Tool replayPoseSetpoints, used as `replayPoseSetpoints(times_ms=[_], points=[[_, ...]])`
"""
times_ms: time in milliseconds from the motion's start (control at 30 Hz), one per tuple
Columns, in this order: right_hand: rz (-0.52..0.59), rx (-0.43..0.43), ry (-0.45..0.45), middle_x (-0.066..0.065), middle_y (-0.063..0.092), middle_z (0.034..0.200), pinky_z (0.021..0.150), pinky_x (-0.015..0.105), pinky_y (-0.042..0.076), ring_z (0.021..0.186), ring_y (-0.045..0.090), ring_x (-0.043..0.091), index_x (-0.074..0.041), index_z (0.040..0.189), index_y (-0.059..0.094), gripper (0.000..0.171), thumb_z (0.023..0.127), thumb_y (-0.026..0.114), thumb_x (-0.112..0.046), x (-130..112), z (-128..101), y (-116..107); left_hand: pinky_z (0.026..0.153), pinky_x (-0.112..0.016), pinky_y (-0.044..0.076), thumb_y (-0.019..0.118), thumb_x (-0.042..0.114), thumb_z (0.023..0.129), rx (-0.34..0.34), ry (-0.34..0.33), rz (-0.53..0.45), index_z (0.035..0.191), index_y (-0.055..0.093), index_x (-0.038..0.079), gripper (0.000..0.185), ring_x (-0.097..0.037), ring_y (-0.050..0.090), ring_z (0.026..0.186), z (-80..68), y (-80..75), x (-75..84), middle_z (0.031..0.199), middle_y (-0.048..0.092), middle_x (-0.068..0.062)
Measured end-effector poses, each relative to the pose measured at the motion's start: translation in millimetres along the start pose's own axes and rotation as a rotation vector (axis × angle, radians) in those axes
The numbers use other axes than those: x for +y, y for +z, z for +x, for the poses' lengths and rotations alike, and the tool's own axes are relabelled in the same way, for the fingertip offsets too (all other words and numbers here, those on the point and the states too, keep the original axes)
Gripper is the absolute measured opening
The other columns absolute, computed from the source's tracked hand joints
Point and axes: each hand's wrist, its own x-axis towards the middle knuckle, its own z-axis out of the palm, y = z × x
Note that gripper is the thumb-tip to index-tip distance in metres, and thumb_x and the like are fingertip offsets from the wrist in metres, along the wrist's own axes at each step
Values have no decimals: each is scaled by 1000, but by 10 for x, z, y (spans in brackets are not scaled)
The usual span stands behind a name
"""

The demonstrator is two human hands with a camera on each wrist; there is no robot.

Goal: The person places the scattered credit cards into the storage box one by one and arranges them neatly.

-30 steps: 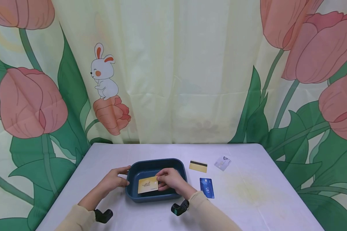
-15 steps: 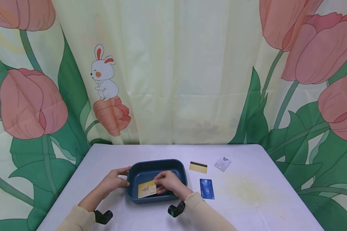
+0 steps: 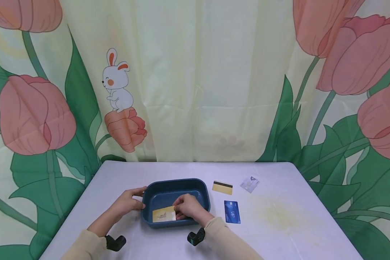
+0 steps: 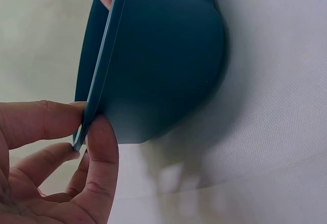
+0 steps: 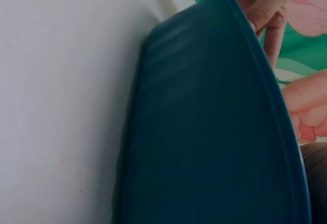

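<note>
A dark blue rectangular plastic tub (image 3: 175,180) rests on the table. In the left wrist view, the thumb and a finger of my left hand (image 3: 126,203) pinch its rim at the left end. My right hand (image 3: 191,207) reaches into the tub and pinches the right edge of a gold card (image 3: 161,215). The card lies low inside, by the near wall, its printed face up; what it rests on cannot be made out. The tub's outer wall (image 5: 199,112) hides the card in the right wrist view.
Right of the tub lie a gold card with a black stripe (image 3: 222,187), a silvery card (image 3: 250,184) and a blue VIP card (image 3: 232,212). A white cloth covers the table (image 3: 279,234). Behind it hangs a tulip-patterned curtain (image 3: 221,90).
My right hand has moved slightly left and down with the gold card, which now lies lower and flatter in the tub. My left hand has stayed at the rim.
</note>
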Motion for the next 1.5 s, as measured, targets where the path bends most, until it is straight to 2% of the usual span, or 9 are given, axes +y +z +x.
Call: replayPoseSetpoints(times_ms=[167, 533, 833, 1200, 1500], points=[[-103, 20, -31, 7, 69, 83, 61, 29, 62, 63, 68, 15, 0, 97, 75, 8, 95, 67, 0, -11, -8, 26, 88, -44, 62, 74, -2, 81, 4, 4, -5, 153, 49, 2, 76, -22, 67, 95, 6, -3, -8, 138, 58, -24], [-253, 50, -135, 5, 72, 87, 61, 27, 52, 67, 60, 13, 1, 108, 79, 18, 96, 66, -4, 2, -27, 23, 87, -43, 62, 73, -3, 81, 5, 10, -26, 152, 49, 2, 75, -23, 68, 97, -1, 16, -25, 137, 58, -25], [-282, 69, -145, 8, 75, 98, 67, 29, 57, 69, 61, 13, 1, 109, 79, 19, 98, 65, -5, 24, -21, 39, 87, -43, 62, 73, -3, 81, 8, 7, -24, 152, 49, 2, 76, -22, 68, 95, -8, 20, -30, 136, 59, -24], [-280, 72, -176, 10, 75, 102, 66, 29, 56, 69, 62, 12, 1, 112, 78, 20, 98, 65, -6, 10, -20, 37, 87, -43, 62, 73, -3, 81, 8, 10, -15, 152, 49, 2, 75, -24, 68, 99, -2, 15, -17, 137, 58, -25], [-389, 102, -240, 4, 78, 103, 86, 42, 60, 89, 66, 15, -7, 107, 81, 20, 98, 69, -19, -9, -17, 21, 87, -42, 63, 72, -5, 82, 7, 17, -47, 152, 49, 1, 75, -26, 68, 102, -5, 20, -36, 136, 59, -25]])
